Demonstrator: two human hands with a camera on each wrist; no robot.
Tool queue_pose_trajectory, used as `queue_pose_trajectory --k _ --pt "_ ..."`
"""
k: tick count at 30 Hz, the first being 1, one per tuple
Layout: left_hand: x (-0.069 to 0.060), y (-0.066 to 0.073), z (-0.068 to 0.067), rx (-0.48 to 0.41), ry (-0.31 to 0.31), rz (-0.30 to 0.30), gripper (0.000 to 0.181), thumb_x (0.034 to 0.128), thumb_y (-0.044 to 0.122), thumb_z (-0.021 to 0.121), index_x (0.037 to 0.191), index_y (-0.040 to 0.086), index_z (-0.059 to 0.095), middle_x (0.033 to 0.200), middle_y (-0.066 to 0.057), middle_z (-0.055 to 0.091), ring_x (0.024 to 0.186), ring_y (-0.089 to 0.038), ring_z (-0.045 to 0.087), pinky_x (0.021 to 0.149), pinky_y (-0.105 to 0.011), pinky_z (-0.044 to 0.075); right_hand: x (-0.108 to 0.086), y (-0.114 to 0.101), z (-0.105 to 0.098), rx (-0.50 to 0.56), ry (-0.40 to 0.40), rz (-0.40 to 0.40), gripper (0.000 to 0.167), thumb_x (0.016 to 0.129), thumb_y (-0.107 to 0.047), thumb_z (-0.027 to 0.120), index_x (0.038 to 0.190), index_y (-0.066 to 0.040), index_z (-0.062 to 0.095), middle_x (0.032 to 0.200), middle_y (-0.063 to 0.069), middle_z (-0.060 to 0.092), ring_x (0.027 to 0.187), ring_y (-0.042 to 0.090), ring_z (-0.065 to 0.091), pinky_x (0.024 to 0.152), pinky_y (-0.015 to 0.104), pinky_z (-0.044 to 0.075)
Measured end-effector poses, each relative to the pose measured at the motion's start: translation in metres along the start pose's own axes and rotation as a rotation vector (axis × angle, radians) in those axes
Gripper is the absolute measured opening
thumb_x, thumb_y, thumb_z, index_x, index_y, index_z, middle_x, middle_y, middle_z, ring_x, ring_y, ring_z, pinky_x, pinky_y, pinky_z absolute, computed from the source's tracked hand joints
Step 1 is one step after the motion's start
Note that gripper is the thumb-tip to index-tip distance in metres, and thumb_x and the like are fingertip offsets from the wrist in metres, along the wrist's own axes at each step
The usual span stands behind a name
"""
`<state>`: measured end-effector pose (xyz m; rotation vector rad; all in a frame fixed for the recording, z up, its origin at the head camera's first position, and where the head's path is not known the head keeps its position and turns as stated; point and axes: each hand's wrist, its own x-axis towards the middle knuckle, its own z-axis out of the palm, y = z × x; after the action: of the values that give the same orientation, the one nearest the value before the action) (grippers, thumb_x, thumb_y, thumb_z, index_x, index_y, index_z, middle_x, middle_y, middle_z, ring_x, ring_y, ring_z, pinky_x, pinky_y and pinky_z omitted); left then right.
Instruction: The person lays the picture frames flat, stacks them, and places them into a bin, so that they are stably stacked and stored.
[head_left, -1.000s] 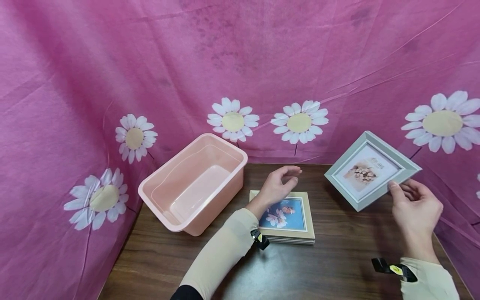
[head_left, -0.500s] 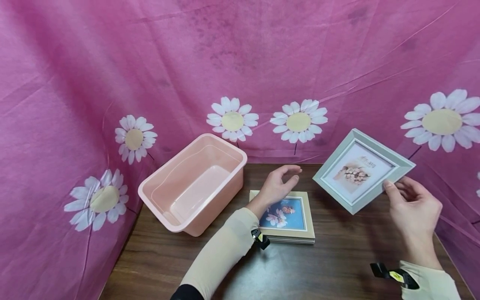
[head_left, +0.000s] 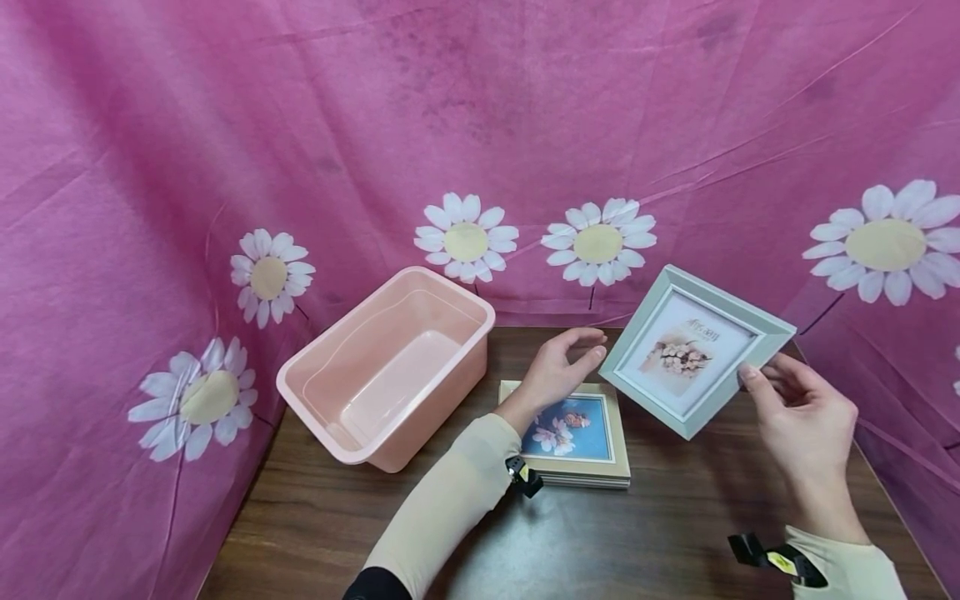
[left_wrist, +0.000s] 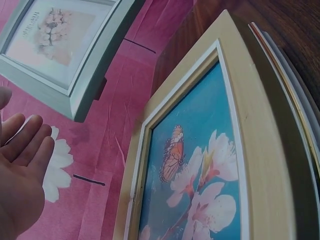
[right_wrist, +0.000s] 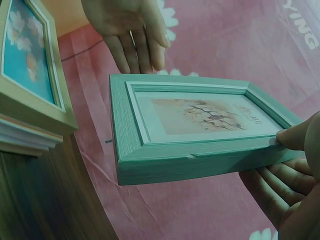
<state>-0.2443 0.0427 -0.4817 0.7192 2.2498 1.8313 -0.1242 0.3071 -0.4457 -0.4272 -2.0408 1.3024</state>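
A pale green picture frame with a flower print is held up and tilted above the table. My right hand grips its lower right edge, thumb on the front and fingers behind, as the right wrist view shows. Close to the frame's left corner is my left hand, its fingers extended and holding nothing. Below the left hand lies a cream picture frame with a butterfly and blossoms on blue. It tops a stack whose lower layers show only as thin edges; the left hand and wrist hide part of it.
A pink plastic bin stands to the left of the stack, with nothing visible inside. The brown wooden table ends at a pink cloth with printed daisies, which hangs behind and on both sides.
My right hand has carried the green picture frame leftward, toward the left hand and the stack. The left hand has barely moved. Bin and stack stay where they were.
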Motion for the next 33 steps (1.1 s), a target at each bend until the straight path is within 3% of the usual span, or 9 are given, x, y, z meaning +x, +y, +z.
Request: queue_pose_trajectory --k 3,7,18,27,33 --pt "0.001 -0.001 0.0 -0.066 -0.013 -0.002 0.04 0.1068 0.015 0.067 0.144 -0.001 0.064 0.143 -0.02 0.07 0.13 -0.03 0.071 0.1 -0.018 0.057 -0.003 -0.003 0.003 -0.001 -0.015 -0.013 0.024 0.09 -0.004 0.082 0.11 -0.017 0.081 0.074 -0.036 0.067 0.063 -0.016 0.059 0.057 0.003 0.044" --pt "0.002 -0.004 -0.002 -0.113 -0.025 0.017 0.042 0.1069 0.011 0.065 0.146 -0.004 0.061 0.145 -0.023 0.067 0.135 -0.035 0.067 0.108 -0.021 0.055 -0.008 -0.009 0.007 -0.001 -0.038 -0.044 0.023 0.09 -0.002 0.082 0.112 -0.009 0.081 0.076 -0.038 0.067 0.063 -0.016 0.059 0.057 0.004 0.043" --pt "0.002 -0.008 -0.01 -0.078 -0.064 0.047 0.044 0.1093 0.012 0.061 0.151 -0.002 0.057 0.151 -0.021 0.063 0.138 -0.029 0.062 0.116 -0.023 0.049 -0.016 -0.018 0.013 0.005 -0.086 -0.058 0.028 0.091 0.0 0.082 0.118 0.001 0.079 0.08 -0.039 0.068 0.065 -0.015 0.061 0.057 0.004 0.045" --pt "0.001 -0.014 -0.021 -0.129 -0.166 0.081 0.051 0.1101 0.01 0.052 0.159 0.0 0.045 0.161 -0.022 0.053 0.148 -0.032 0.053 0.121 -0.024 0.044 -0.019 -0.024 0.014 0.006 -0.099 -0.056 0.029 0.091 0.0 0.082 0.12 0.002 0.079 0.079 -0.038 0.069 0.063 -0.014 0.06 0.053 0.007 0.043" --pt "-0.001 -0.018 -0.024 -0.207 -0.264 0.073 0.059 0.1104 0.019 0.04 0.167 0.004 0.032 0.168 -0.024 0.041 0.15 -0.031 0.046 0.123 -0.031 0.041 -0.021 -0.026 0.016 0.016 -0.111 -0.067 0.029 0.09 0.003 0.082 0.119 0.002 0.08 0.077 -0.037 0.069 0.062 -0.013 0.06 0.054 0.007 0.043"
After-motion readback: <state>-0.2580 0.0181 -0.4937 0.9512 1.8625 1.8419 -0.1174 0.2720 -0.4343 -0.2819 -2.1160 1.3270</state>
